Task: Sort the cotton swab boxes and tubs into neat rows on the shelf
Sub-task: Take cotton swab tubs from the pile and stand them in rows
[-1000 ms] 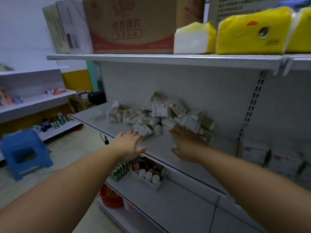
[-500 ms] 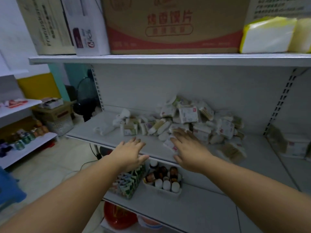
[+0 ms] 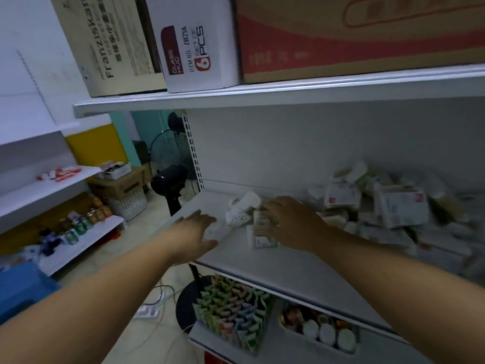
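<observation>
Both hands have shifted from the jumbled pile (image 3: 393, 206) to the left end of the shelf (image 3: 301, 269), left hand (image 3: 195, 232) spread flat, right hand (image 3: 294, 222) curling fingers round a cotton swab box (image 3: 262, 236), best squared against the front edge to start a row.

Left hand (image 3: 195, 232) outstretched flat, right hand (image 3: 291, 219) outstretched with fingers (image 3: 270, 209) bent downward
</observation>
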